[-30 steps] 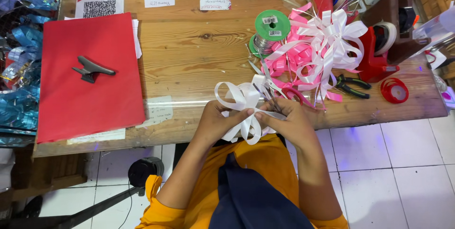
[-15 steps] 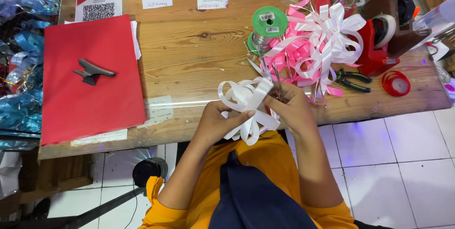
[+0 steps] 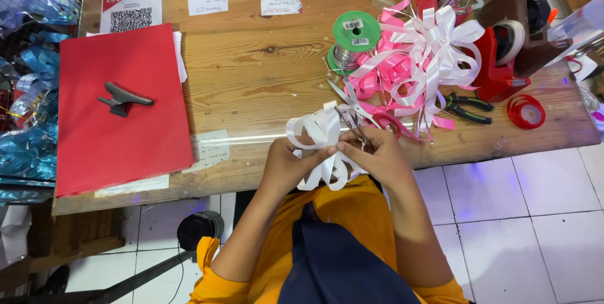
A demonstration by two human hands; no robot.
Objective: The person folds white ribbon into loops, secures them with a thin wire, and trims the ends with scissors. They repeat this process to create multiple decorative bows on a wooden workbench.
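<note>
The white ribbon bow [image 3: 322,143] sits right at the near edge of the table [image 3: 264,84], half over the rim and above my lap; its loops fan up and to the left, while loose tails curl down below my fingers; the knot at its middle is pinched between my two hands, so it lies straight ahead of me and between them, neither one nearer than the other.

My left hand [image 3: 288,164] is closed on the bow's centre from the left, thumb on top; my right hand [image 3: 375,158] meets it from the right, fingertips touching at the knot, and it seems also to grip a pair of scissors [image 3: 357,115]; their blades slant up and away to the left, above the loops, though I cannot tell how firmly they are held.

Beyond, to the right, a heap of pink and white bows [image 3: 420,59] rests by a green spool [image 3: 356,30]; black pliers [image 3: 469,108] and a red tape roll [image 3: 526,111] lie further right; well off to the left is a red folder [image 3: 123,106] with a grey clip [image 3: 123,98] on it.
</note>
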